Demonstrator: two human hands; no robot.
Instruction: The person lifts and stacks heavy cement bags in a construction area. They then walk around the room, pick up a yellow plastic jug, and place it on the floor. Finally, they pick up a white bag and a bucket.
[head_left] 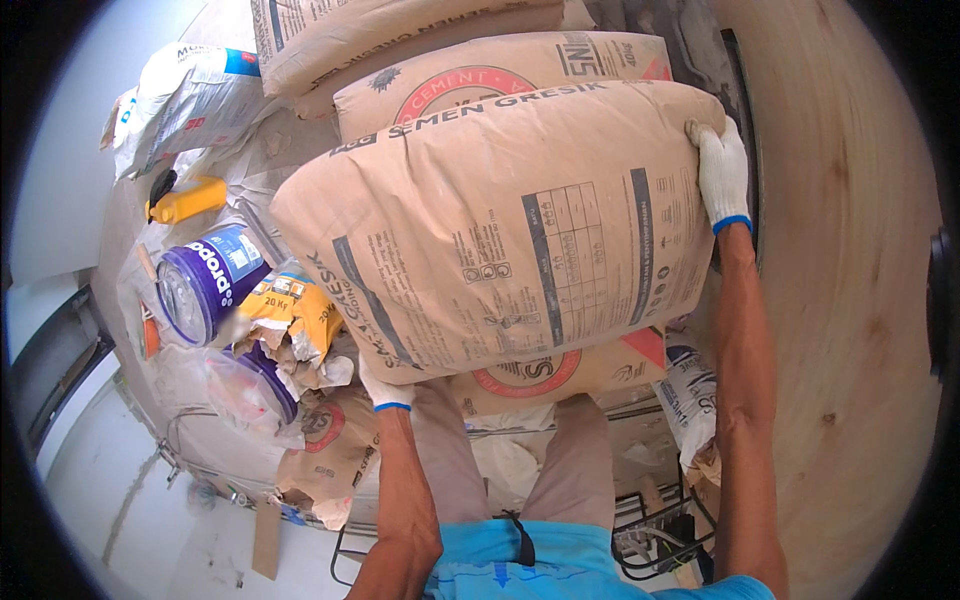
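Paper cement sack [470,220], long axis roughly 9–3 o'clock, touching both hands. Right hand [724,172] toward 2, fingers clasping corner; left hand [383,388] at 7, fingers hidden, can't tell

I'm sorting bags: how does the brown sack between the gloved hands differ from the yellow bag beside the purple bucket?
The brown sack looks far larger than the yellow bag. The brown sack bulges; the yellow bag is crumpled. The left hand and right hand are at the brown sack's corners; the yellow bag lies beside the purple bucket. Both carry printing.
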